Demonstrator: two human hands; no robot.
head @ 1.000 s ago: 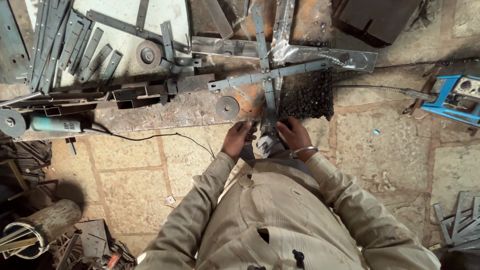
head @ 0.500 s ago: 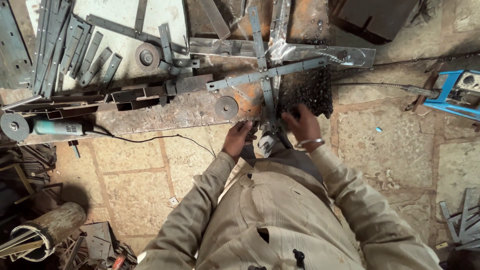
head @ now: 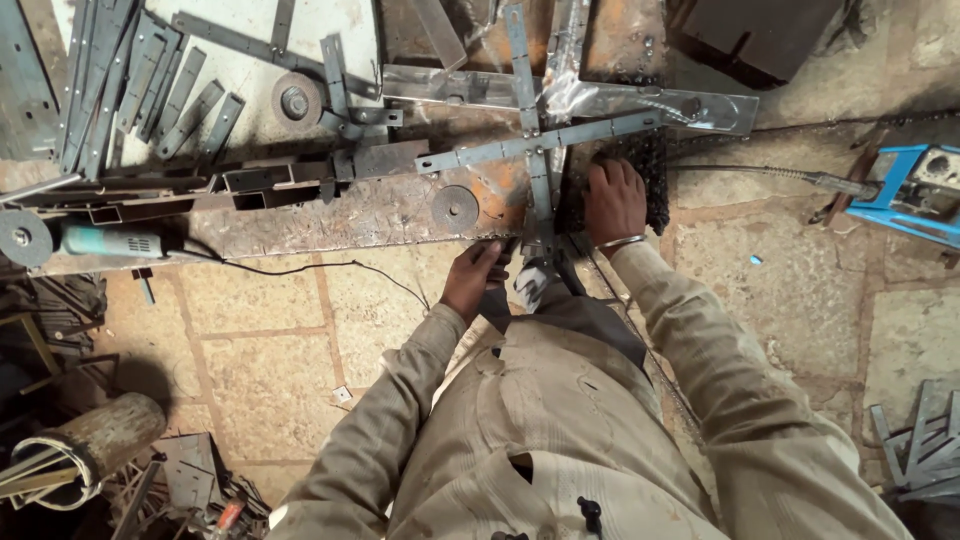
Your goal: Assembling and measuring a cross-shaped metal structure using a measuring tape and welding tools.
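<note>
While the rusty steel plate (head: 330,225) carries the crossed metal strips (head: 538,150) at its near right corner, the right hand (head: 614,200) lies flat, fingers spread, probably steadying them; the left hand (head: 475,280) curls at the near edge, its grip hidden.

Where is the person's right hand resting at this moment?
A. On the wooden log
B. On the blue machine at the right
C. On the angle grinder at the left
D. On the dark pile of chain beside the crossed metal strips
D: the right hand lies flat on the dark chain pile, right beside the crossed metal strips, far from the grinder.
</note>
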